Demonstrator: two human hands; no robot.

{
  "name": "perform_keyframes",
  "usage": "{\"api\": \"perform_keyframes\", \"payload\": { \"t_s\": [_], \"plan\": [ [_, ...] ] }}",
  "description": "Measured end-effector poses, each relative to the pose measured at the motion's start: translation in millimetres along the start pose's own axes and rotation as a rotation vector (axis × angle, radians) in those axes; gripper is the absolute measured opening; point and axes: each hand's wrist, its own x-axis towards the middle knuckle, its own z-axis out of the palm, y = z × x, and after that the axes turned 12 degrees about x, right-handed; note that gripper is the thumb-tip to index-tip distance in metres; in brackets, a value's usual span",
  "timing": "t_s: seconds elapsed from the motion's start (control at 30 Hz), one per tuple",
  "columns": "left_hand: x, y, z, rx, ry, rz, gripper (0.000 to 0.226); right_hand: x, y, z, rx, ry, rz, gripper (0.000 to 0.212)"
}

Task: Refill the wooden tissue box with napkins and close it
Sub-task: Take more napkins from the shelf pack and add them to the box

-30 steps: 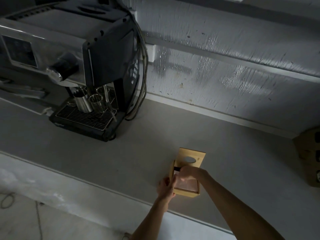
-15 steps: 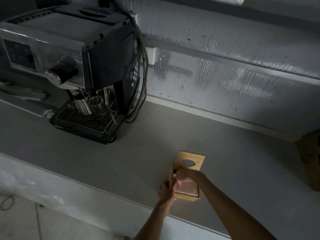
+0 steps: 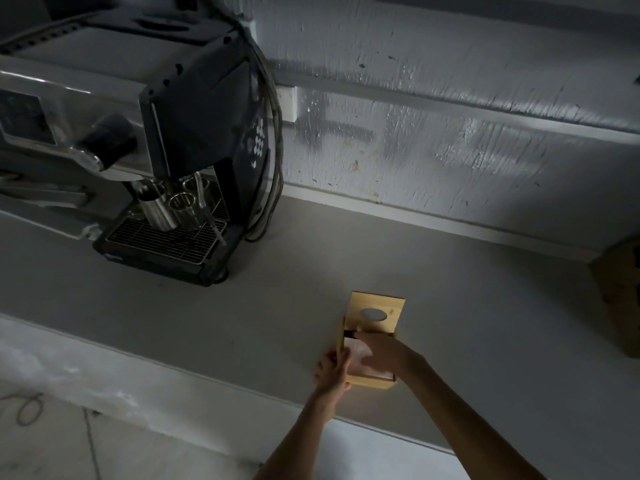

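Observation:
The wooden tissue box (image 3: 372, 382) sits on the grey counter near its front edge. Its sliding lid (image 3: 375, 312), with an oval hole, is pushed back so the near half of the box is uncovered. Pale napkins (image 3: 360, 355) lie inside the box. My left hand (image 3: 333, 370) grips the box's left wall. My right hand (image 3: 382, 351) lies flat on the napkins inside the box, fingers pointing left, covering most of them.
A black and steel espresso machine (image 3: 180, 133) with metal jugs on its drip tray (image 3: 162, 237) stands at the back left, cables behind it. A wooden object (image 3: 620, 299) sits at the right edge. The counter's front edge (image 3: 173, 367) drops to a tiled floor.
The view has shifted slightly. My right hand has slid a little toward me over the napkins. The left hand stays on the box's side and the lid has not moved.

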Motion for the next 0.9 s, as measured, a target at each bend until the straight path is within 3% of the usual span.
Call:
{"api": "perform_keyframes", "payload": {
  "t_s": [0.07, 0.13, 0.2, 0.27, 0.33, 0.4, 0.47, 0.53, 0.63, 0.7, 0.8, 0.9],
  "plan": [
    [-8, 9, -4, 0.073, 0.019, 0.015, 0.112, -14, 9, -2, 0.063, 0.147, -0.032, 0.049],
    [-19, 18, -7, 0.168, 0.114, 0.11, 0.102, -31, 23, 1, 0.141, 0.365, -0.059, 0.039],
    [-28, 20, -9, 0.362, 0.308, 0.349, 0.092, -42, 38, 13, 0.155, 0.59, -0.085, 0.029],
    [-28, 21, -9, 0.581, 0.447, 0.612, 0.066, -45, 48, 27, 0.176, 0.686, -0.075, 0.022],
    [-30, 31, -9, 0.73, 0.451, 0.744, 0.044, -41, 43, 39, 0.203, 0.685, -0.037, 0.024],
    [-39, 48, -8, 0.758, 0.42, 0.707, 0.038, -37, 26, 47, 0.299, 0.638, 0.025, 0.032],
    [-48, 61, -6, 0.736, 0.375, 0.623, 0.042, -37, 11, 51, 0.408, 0.627, 0.116, 0.039],
    [-43, 60, -5, 0.77, 0.336, 0.594, 0.046, -37, 7, 57, 0.352, 0.575, 0.188, 0.045],
    [-36, 48, -12, 1.063, 0.385, 0.58, 0.037, -46, 19, 56, 0.252, 0.525, 0.319, 0.044],
    [-34, 44, -15, 1.143, 0.399, 0.527, 0.044, -52, 24, 54, 0.25, 0.561, 0.359, 0.036],
    [-39, 51, -13, 1.169, 0.481, 0.508, 0.047, -54, 24, 53, 0.233, 0.543, 0.327, 0.039],
    [-46, 45, -4, 1.191, 0.394, 0.612, 0.051, -49, 16, 61, 0.199, 0.506, 0.188, 0.05]
  ]
}}
